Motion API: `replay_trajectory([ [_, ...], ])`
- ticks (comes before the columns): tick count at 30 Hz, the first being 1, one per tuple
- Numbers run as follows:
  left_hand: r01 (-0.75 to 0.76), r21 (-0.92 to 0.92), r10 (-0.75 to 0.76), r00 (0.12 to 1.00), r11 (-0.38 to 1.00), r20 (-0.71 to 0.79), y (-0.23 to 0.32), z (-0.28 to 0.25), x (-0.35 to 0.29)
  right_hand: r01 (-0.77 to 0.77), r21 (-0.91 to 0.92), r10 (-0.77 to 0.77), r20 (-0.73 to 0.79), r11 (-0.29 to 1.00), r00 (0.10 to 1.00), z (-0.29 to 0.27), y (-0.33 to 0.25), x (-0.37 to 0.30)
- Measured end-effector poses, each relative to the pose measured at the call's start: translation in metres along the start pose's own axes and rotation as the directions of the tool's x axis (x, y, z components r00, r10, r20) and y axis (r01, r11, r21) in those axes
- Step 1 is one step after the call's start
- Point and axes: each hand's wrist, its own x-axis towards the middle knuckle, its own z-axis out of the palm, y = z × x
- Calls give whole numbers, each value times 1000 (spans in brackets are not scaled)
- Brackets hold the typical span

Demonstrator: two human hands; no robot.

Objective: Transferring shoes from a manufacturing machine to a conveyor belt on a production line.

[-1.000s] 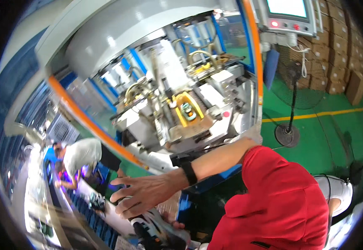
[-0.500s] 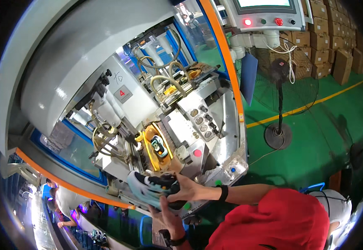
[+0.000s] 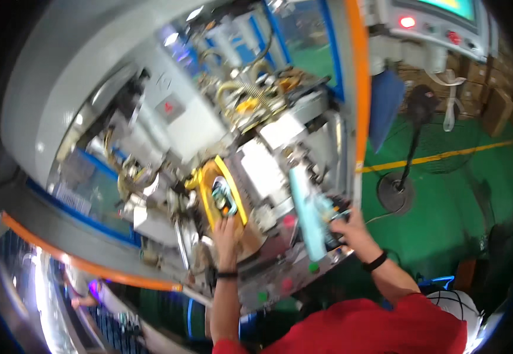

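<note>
My right hand grips a sneaker to the right of the machine's work bay. The sneaker stands on end, with its long pale-blue sole facing left and its dark upper by my fingers. My left hand reaches forward to the near end of a yellow-edged holder. Inside that holder lies a second shoe-like piece in black, white and teal, with an orange spot. The left fingertips are at its near end; blur hides whether they touch or pinch it.
Metal cylinders and hoses crowd the holder's left side. Red and green buttons line the machine's front edge. An orange-edged frame rises at right, near a control panel and a standing fan. Another person is at lower left.
Both hands were together on the sneaker at the machine's front. The left has let go and moved forward to the holder; the right has carried the sneaker rightward and turned it. The view has shifted.
</note>
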Motion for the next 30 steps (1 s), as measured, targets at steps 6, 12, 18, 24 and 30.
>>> replay_trajectory([
  [6, -1, 417, 140, 943, 909, -302, -72, -26, 132, 32, 69, -12, -277, 997, 961, -1, -8, -6],
  [12, 203, 818, 251, 888, 539, -385, -98, 26, 176, 97, -86, -123, -382, 992, 916, -10, -2, -5],
  [18, 152, 410, -69, 975, 899, -211, -148, -29, 209, 30, -455, -195, -321, 890, 927, 23, -5, 33],
  [24, 515, -384, -522, 848, 766, 95, -44, -52, 111, 81, -628, -218, -144, 774, 965, 75, -21, 125],
  [30, 438, -492, -474, 879, 752, 59, 18, -111, -53, 161, -823, 126, 270, 544, 955, 209, -8, 236],
])
